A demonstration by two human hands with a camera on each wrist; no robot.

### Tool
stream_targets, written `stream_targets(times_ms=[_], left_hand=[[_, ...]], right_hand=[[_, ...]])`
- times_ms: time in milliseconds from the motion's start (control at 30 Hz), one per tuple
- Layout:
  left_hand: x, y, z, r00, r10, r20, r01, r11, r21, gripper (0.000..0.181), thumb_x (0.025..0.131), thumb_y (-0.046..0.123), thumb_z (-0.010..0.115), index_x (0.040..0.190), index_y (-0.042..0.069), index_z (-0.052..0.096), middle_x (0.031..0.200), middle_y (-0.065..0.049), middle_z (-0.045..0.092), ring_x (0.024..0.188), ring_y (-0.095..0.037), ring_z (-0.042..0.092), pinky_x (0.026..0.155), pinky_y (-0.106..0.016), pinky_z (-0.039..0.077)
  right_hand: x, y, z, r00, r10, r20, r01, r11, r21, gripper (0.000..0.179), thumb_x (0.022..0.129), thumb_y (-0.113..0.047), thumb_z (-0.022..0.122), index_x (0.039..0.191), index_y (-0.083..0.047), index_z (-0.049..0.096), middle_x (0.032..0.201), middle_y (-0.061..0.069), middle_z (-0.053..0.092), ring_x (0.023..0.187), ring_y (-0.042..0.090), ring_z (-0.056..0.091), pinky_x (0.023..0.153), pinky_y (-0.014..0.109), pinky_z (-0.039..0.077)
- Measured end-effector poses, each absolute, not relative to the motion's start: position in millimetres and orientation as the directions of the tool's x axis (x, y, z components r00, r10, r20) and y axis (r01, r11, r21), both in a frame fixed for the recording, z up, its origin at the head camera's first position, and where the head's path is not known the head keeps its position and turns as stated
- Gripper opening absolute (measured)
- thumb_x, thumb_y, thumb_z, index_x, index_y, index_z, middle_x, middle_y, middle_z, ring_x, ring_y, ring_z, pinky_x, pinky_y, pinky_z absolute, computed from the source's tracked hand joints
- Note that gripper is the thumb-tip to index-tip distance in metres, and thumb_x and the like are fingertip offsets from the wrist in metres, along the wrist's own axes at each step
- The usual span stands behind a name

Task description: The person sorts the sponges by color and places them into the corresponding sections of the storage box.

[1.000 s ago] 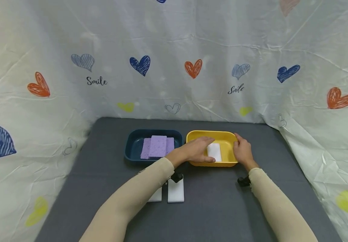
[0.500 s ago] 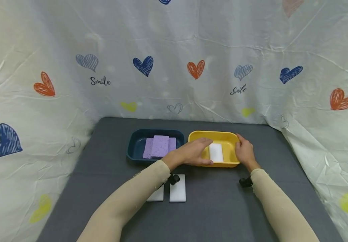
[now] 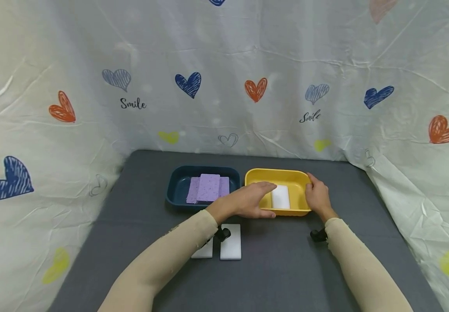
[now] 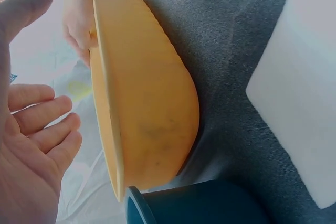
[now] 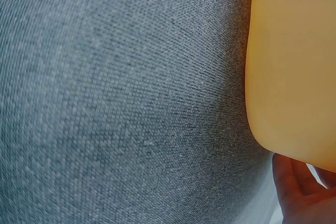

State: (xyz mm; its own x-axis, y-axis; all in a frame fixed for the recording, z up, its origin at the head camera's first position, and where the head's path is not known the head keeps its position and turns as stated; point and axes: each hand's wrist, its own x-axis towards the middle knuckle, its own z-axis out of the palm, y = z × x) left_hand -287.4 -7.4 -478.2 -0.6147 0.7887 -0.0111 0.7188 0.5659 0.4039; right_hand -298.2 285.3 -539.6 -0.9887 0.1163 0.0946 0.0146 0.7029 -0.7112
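A yellow plastic tub (image 3: 299, 186) holds one white sponge block (image 3: 281, 197). My right hand (image 3: 318, 197) grips the tub's right rim; in the right wrist view its fingers (image 5: 286, 174) show beside the tub's wall (image 5: 294, 66). Over the tub's left front corner is my left hand (image 3: 251, 200), thumb spread away from the fingers. The left wrist view shows that hand (image 4: 37, 150) with relaxed fingers and nothing in it, apart from the yellow wall (image 4: 152, 87). A dark blue tub (image 3: 177, 190) stands just left, with purple speckled sponges (image 3: 209, 187) overlapping inside.
Two white blocks lie on the grey cloth in front of the tubs: one block (image 3: 230, 245) in plain sight, the other block (image 3: 206, 250) partly behind the left forearm. A white curtain (image 3: 224, 112) printed with hearts hangs around the table.
The left hand has drawn back slightly to the left from the white sponge in the yellow tub. The right hand keeps its hold. The head view has shifted a little.
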Motion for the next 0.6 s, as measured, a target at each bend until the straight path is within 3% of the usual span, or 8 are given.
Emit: stream_targets(times_ms=[233, 400, 600], left_hand=[[-277, -16, -477, -0.618, 0.786, -0.021, 0.71, 0.569, 0.415, 0.093, 0.098, 0.055, 0.076, 0.17, 0.009, 0.039, 0.174, -0.009, 0.046, 0.161, -0.027, 0.043, 0.132, -0.046, 0.037], [-271, -24, -477, -0.609, 0.793, 0.0, 0.723, 0.555, 0.412, 0.094, 0.098, 0.056, 0.076, 0.17, 0.008, 0.039, 0.174, -0.009, 0.045, 0.162, -0.026, 0.042, 0.133, -0.045, 0.036], [-262, -33, -475, -0.614, 0.789, -0.006, 0.717, 0.562, 0.413, 0.097, 0.096, 0.058, 0.077, 0.171, 0.011, 0.038, 0.175, -0.007, 0.043, 0.162, -0.024, 0.042, 0.133, -0.044, 0.036]], right_hand=[[-297, 285, -539, -0.989, 0.116, 0.088, 0.018, 0.698, -0.716, 0.057, 0.113, -0.013, 0.032, 0.167, 0.001, 0.041, 0.165, 0.029, 0.049, 0.142, 0.047, 0.058, 0.119, 0.064, 0.047], [-298, 285, -540, -0.989, 0.115, 0.087, 0.018, 0.7, -0.714, 0.057, 0.113, -0.014, 0.032, 0.167, 0.002, 0.04, 0.165, 0.029, 0.049, 0.143, 0.047, 0.057, 0.12, 0.064, 0.046], [-296, 284, -537, -0.99, 0.113, 0.086, 0.018, 0.702, -0.712, 0.056, 0.113, -0.012, 0.033, 0.167, 0.002, 0.041, 0.165, 0.03, 0.049, 0.132, 0.047, 0.061, 0.114, 0.062, 0.049]])
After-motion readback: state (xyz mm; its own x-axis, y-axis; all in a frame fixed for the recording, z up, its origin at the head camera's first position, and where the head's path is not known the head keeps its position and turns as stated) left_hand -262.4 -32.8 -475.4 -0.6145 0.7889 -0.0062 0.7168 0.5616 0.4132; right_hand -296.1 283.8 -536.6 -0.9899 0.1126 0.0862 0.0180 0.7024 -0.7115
